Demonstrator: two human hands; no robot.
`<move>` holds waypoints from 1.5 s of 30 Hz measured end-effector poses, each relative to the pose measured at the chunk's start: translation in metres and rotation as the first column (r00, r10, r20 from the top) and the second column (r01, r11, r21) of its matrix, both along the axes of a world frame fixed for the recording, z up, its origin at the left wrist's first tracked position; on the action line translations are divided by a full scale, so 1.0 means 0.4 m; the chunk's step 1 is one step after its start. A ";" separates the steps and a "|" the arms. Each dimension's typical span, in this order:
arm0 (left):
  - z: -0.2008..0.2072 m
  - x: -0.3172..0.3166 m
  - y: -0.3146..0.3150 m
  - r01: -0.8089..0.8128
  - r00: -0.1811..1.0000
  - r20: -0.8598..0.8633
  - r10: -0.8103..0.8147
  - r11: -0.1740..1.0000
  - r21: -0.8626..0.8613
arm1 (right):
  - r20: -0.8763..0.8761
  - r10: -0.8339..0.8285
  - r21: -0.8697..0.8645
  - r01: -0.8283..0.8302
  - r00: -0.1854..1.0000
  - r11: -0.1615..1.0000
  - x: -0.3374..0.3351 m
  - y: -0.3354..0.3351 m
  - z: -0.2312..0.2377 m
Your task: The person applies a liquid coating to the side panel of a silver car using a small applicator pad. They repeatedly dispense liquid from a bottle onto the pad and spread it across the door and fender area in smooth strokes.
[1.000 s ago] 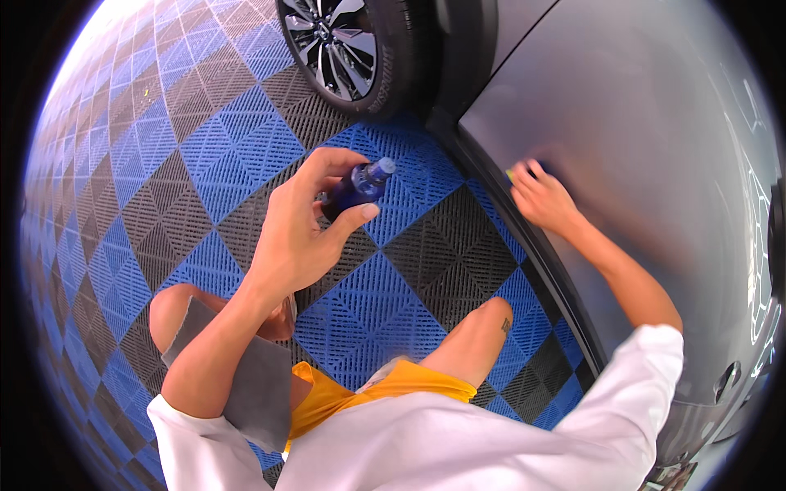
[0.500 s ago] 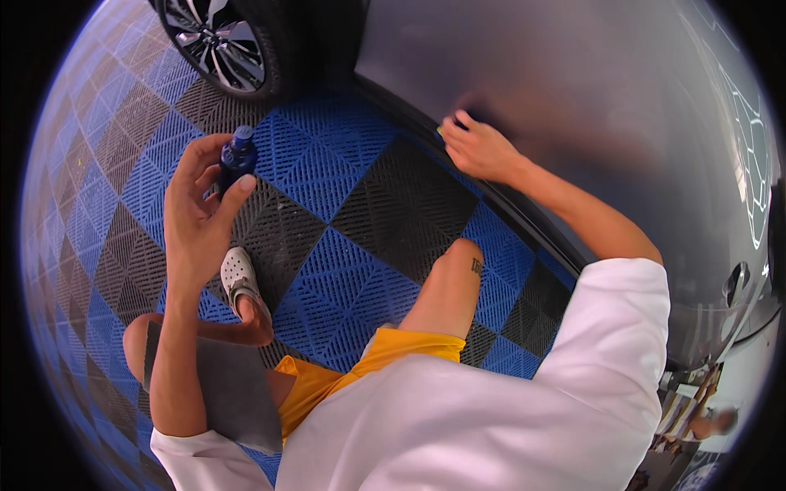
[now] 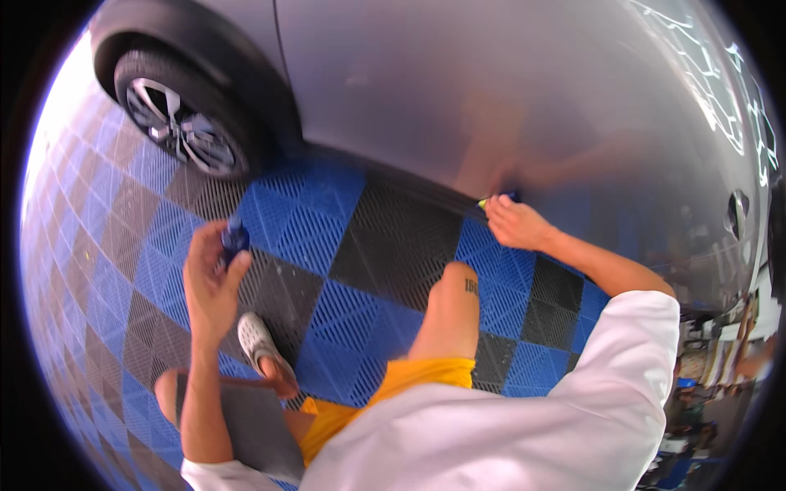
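Note:
My left hand grips a small dark blue bottle, held upright above the floor and away from the car. My right hand is closed on a small applicator block with a yellow-green edge, at the lower part of the grey car door. A dark blue part shows by the fingertips, though it may be partly reflection. My fingers hide most of the block. A grey cloth lies over my left thigh, beside my left forearm.
A car wheel with a black tyre stands at the upper left, under the wheel arch. The floor is blue and black ribbed tiles. A door handle is at the right. Blurred clutter sits at the lower right.
The view has shifted and shows more of the wheel and door. My right hand is farther from the wheel, along the door's lower part. The bottle stays in my left hand.

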State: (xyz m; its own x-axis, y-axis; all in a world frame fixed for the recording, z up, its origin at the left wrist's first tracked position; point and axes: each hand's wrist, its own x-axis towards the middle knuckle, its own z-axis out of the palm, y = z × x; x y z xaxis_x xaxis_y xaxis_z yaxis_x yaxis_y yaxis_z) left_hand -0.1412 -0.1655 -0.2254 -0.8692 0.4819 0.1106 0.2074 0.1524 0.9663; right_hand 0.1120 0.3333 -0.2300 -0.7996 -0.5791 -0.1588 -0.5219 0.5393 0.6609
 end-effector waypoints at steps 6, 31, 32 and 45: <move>-0.001 -0.002 -0.007 -0.014 1.000 -0.015 0.015 0.999 0.040 | -0.231 -0.221 -0.305 0.145 0.947 0.941 -0.010 -0.100 -0.045; 0.018 0.164 0.308 0.433 0.901 -0.019 -0.434 0.901 -0.034 | 0.261 -0.145 0.268 -0.216 0.954 -0.939 0.192 -0.442 -0.263; 0.011 0.180 0.335 0.446 0.894 -0.019 -0.447 0.894 -0.033 | 0.267 -0.148 0.262 -0.220 0.952 -0.940 0.213 -0.434 -0.260; 0.150 0.401 0.544 0.569 0.772 -0.195 -0.605 0.794 -0.212 | 0.160 -0.183 0.157 -0.208 0.970 -0.965 0.279 -0.337 -0.127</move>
State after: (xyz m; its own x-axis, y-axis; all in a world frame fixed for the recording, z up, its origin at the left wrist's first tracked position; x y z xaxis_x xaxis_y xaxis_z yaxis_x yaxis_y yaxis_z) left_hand 0.0191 0.0520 -0.1655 -0.3651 0.9147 0.1732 0.5205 0.0463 0.8526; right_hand 0.2234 0.1985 -0.2806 -0.6754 0.7346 -0.0639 -0.5354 -0.5481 -0.6426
